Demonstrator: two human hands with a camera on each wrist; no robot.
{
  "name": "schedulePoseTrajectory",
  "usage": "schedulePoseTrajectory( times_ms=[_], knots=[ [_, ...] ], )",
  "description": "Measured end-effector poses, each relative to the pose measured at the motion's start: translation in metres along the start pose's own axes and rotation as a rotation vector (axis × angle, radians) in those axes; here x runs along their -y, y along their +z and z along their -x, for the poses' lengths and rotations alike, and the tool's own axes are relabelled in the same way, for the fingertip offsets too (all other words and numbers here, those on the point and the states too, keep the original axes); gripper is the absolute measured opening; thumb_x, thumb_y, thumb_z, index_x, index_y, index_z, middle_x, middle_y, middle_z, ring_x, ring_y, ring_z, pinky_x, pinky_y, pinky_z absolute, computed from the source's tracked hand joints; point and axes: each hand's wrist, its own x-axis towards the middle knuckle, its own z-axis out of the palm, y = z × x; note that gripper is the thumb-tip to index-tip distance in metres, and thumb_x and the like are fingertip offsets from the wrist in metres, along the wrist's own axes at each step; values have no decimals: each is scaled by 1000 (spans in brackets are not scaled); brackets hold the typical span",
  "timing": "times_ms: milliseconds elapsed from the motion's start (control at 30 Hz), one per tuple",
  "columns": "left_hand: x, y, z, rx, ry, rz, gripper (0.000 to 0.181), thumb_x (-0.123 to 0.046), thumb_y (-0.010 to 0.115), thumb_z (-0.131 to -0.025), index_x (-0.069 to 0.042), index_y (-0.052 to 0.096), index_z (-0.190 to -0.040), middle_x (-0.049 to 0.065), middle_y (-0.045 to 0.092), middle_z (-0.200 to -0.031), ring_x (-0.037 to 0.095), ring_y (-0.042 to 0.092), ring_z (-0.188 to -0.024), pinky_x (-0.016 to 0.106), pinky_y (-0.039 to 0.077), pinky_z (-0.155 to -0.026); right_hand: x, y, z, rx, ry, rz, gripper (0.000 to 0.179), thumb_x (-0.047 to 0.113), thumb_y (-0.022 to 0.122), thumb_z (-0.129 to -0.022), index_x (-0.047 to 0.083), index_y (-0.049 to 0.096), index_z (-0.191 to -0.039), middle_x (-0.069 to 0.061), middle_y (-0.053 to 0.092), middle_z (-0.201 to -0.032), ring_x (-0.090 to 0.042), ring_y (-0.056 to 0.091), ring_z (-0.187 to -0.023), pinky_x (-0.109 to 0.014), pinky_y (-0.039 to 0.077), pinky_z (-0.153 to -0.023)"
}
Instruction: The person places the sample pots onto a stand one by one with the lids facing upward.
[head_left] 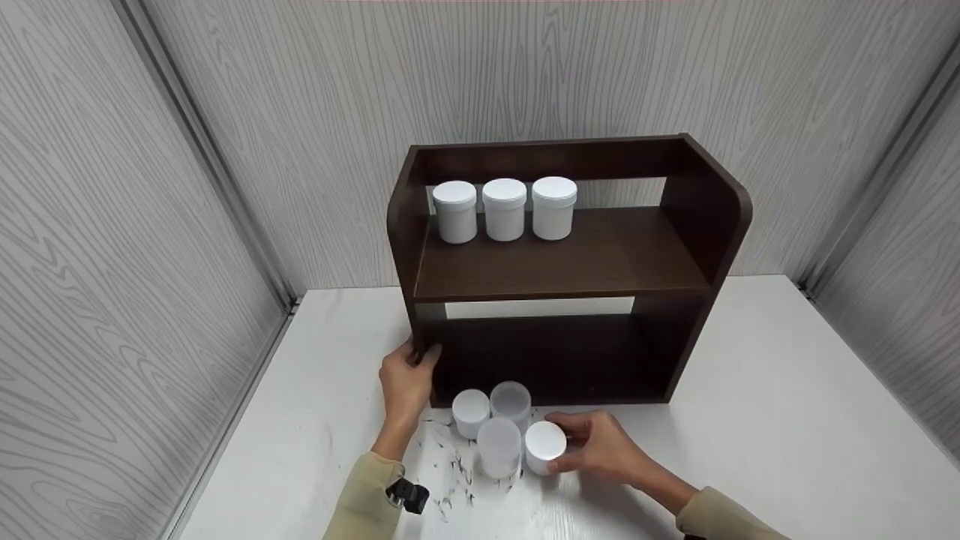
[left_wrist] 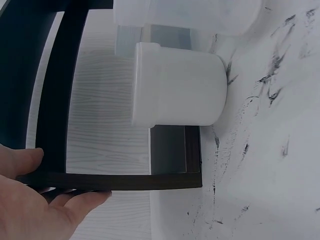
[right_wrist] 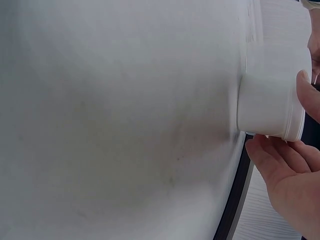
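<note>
My left hand [head_left: 406, 386] grips the left side panel of a dark brown two-tier shelf [head_left: 555, 266] low down. In the left wrist view the thumb is on one face of the panel [left_wrist: 130, 181] and the fingers are on the other. With thumb and fingers, my right hand [head_left: 604, 452] holds a white lidded jar [head_left: 545, 444] around its side, upright at the table surface. Left of that jar are two translucent lidless cups, a nearer cup [head_left: 499, 448] and a farther cup [head_left: 511, 403]. Another white lidded jar [head_left: 470, 412] stands beside them, by the shelf's front left corner.
Three white lidded jars, a left jar [head_left: 455, 212], a middle jar [head_left: 505, 210] and a right jar [head_left: 553, 208], line the upper tier's left half. Black marks [head_left: 459, 472] streak the white table [head_left: 787, 420]. Grey wood-grain panels [head_left: 525, 75] enclose the table at the back and sides.
</note>
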Motion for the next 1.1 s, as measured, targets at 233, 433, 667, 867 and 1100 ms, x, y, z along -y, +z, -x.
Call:
schedulePoseTrajectory(
  times_ms=[233, 433, 667, 867, 1100],
  knots=[
    [3, 0, -1, 8, 6, -14, 41, -12, 71, -101, 12, 64, -134, 27, 70, -127, 38, 69, -116, 49, 56, -98, -2, 0, 0, 1, -3, -16, 71, 3, 96, -73, -12, 64, -135, -25, 69, -130, -38, 70, -116, -42, 58, -95],
    [4, -1, -1, -7, 9, -21, 37, -8, 70, -99, 11, 67, -131, 26, 71, -125, 38, 69, -117, 50, 56, -99, -2, 1, 0, 6, 0, -48, 71, 2, 95, -73, -12, 64, -135, -27, 67, -133, -42, 67, -119, -40, 59, -94],
    [4, -1, -1, -9, 3, -29, 39, -8, 69, -99, 12, 65, -133, 27, 70, -126, 39, 69, -117, 50, 56, -99, -2, 0, 2, 2, 9, -77, 71, 0, 95, -73, -12, 64, -135, -27, 66, -134, -43, 66, -120, -37, 60, -92],
    [4, -2, -2, 0, 0, -21, 40, -6, 69, -99, 13, 64, -133, 28, 69, -127, 39, 69, -116, 49, 56, -98, 2, -4, 3, 3, 26, -42, 72, 4, 95, -74, -10, 64, -137, -23, 68, -133, -40, 67, -120, -36, 60, -91],
    [4, -1, -2, 17, -20, -16, 43, -8, 67, -100, 14, 61, -137, 30, 67, -131, 40, 69, -117, 48, 57, -98, 11, -13, 5, 0, 3, -10, 69, 9, 95, -75, -6, 67, -136, -18, 72, -127, -37, 69, -118, -38, 61, -90]
  ],
)
